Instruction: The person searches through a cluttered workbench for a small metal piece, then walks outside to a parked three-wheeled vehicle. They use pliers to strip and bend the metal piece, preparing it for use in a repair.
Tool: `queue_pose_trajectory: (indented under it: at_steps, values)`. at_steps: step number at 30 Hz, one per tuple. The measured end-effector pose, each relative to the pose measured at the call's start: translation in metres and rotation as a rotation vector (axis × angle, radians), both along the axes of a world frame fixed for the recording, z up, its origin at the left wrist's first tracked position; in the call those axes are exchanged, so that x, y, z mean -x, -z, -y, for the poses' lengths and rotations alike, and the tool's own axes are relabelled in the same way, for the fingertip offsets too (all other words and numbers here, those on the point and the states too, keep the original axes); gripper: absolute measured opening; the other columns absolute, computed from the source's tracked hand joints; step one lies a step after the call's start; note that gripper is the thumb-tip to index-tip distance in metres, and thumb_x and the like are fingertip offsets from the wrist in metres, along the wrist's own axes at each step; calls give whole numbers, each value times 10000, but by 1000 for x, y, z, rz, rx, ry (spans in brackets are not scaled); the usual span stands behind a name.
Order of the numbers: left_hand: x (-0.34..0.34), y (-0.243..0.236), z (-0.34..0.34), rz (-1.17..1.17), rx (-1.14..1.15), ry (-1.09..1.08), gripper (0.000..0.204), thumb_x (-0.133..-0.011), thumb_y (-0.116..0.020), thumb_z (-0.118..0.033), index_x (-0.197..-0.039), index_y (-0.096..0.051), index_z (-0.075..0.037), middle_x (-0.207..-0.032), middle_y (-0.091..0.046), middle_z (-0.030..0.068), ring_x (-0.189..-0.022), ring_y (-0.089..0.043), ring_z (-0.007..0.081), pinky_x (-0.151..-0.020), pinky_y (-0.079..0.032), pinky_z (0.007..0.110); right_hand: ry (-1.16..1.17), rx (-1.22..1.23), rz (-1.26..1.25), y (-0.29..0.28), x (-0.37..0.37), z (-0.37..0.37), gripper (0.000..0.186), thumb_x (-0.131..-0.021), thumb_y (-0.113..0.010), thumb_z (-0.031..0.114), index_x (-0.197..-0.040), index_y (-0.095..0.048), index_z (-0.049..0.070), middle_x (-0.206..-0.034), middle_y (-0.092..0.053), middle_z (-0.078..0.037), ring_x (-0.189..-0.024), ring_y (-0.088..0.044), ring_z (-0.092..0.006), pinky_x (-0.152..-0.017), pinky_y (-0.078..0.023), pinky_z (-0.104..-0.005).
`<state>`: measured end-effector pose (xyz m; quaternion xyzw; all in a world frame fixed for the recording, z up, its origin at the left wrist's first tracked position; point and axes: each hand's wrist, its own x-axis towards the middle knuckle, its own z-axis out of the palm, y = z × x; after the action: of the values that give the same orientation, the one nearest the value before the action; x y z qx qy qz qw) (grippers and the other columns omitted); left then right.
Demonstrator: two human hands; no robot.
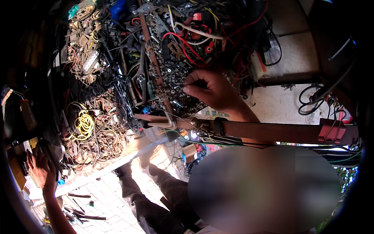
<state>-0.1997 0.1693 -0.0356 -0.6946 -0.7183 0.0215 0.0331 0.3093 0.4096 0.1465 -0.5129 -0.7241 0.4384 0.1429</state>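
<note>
Now, right hand point(208, 89): thumb and forefinger curled close, above the bolts; can't tell if they're gripping.
Bolts and nuts point(172, 73): heaped beside the rusty bar point(153, 58).
Left hand point(42, 171): fingers extended, grip unclear.

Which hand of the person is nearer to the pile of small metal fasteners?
Right. The right hand is at the right side of the pile of small metal fasteners; the left hand is well away, toward the lower left of the view.
</note>
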Motion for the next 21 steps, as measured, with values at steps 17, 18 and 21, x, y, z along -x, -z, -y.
queue_pose_trajectory:
  at_steps: [17,18,21]
  values:
    - [-7,-4,-4,26,-38,19,168,-734,-516,-31,-870,-590,33,-1154,-567,167,-1273,-372,349,-1132,-174,512,207,899,-762,-10,-8,14,208,-857,-671,213,-993,-567,95,-825,-467,-9,-666,-396,-119,-575,-358,-265]
    - [-6,-4,-3,31,-29,21,168,-734,-515,-32,-869,-590,33,-1149,-569,166,-1270,-376,346,-1131,-176,512,212,893,-759,-10,-7,15,199,-860,-669,206,-990,-569,94,-811,-465,-6,-659,-393,-117,-573,-357,-264]
    - [-2,-2,-1,46,-4,24,167,-737,-514,-35,-869,-590,32,-1140,-574,163,-1260,-390,338,-1129,-182,514,256,604,-443,-13,-12,13,193,-847,-683,189,-976,-600,72,-782,-505,-9,-676,-463,-118,-588,-406,-281]
